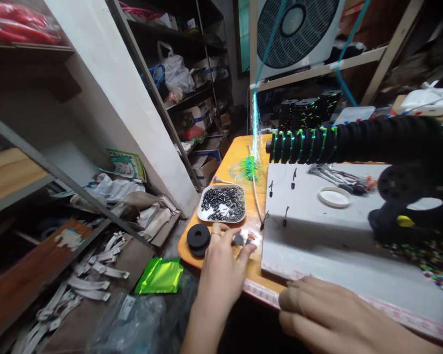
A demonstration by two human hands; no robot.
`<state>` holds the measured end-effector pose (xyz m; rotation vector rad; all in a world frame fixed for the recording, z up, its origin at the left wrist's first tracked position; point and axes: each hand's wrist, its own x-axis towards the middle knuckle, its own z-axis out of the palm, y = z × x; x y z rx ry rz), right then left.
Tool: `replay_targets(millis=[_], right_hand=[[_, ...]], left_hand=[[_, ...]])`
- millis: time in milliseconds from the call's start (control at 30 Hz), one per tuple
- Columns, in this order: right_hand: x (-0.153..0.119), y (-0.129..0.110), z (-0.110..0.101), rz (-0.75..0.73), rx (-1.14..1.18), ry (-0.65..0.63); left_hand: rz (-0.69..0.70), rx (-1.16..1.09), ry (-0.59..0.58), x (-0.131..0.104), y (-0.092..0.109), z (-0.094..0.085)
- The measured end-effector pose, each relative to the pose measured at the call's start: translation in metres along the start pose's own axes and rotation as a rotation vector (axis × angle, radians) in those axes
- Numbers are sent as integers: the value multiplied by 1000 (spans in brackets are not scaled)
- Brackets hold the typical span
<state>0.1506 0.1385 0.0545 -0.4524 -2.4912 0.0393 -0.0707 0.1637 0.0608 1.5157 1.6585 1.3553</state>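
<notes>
At the far left of the frame, white paper strips (92, 280) lie scattered over a brown shelf board, and a shiny green foil pouch (160, 276) sits on the floor at lower centre-left. Right of it, at the corner of the orange wooden table (239, 155), two flat black round discs (198, 238) lie stacked, just behind them a white oval tray of small black parts (222, 203). The left hand (221, 268) reaches up from the bottom centre, fingers spread apart, fingertips touching a small dark piece (238, 240) on the table edge beside the discs. The right hand (328, 314) rests flat at lower right, fingers together, on the near edge of a white board (317, 246). On that board stands a white round lid (334, 196); above it, at upper right, runs a black roller wound with green fibre rings (304, 144).
</notes>
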Motion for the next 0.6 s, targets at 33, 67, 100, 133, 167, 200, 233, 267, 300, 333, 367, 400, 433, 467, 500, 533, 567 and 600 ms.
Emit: replay_targets(millis=[33, 67, 100, 133, 167, 200, 233, 267, 300, 333, 367, 400, 433, 467, 500, 533, 567, 600], right_hand=[[-2, 1, 0, 40, 26, -7], [-4, 1, -1, 83, 64, -11], [-7, 1, 0, 125, 120, -15], [-11, 0, 1, 168, 193, -10], [-14, -1, 3, 219, 273, 8], [-17, -3, 5, 273, 349, 38], [-19, -6, 6, 324, 409, 79], [-19, -9, 8, 368, 445, 123], [-18, -12, 10, 395, 458, 161], [-15, -15, 11, 425, 463, 195], [-12, -18, 12, 449, 464, 230], [-7, -20, 13, 466, 470, 260], [-1, -23, 14, 483, 479, 292], [4, -25, 14, 493, 494, 329], [9, -27, 15, 496, 516, 368], [14, -29, 16, 496, 544, 401], [17, -31, 16, 487, 578, 427], [19, -32, 16, 485, 608, 441]], left_hand=[[-1, 22, -17, 1, 1, 1], [-2, 36, -30, 1, 2, 1], [-5, 41, -38, -1, 3, 0], [-12, 37, -43, -5, 3, -2], [-25, 25, -45, -11, 2, -5], [-44, 7, -45, -19, 2, -8], [-67, -11, -45, -29, 1, -11], [-98, -45, -36, -41, -1, -13], [-132, -90, -25, -53, -2, -13], [-172, -161, -13, -65, -4, -12], [-226, -287, 11, -77, -5, -9], [-275, -405, 17, -88, -5, -5], [-312, -496, 33, -97, -5, 0], [-346, -561, 58, -105, -5, 5], [-376, -590, 85, -111, -4, 9], [-403, -597, 120, -116, -3, 13], [-427, -594, 153, -120, -2, 16], [-447, -580, 182, -123, -1, 18]])
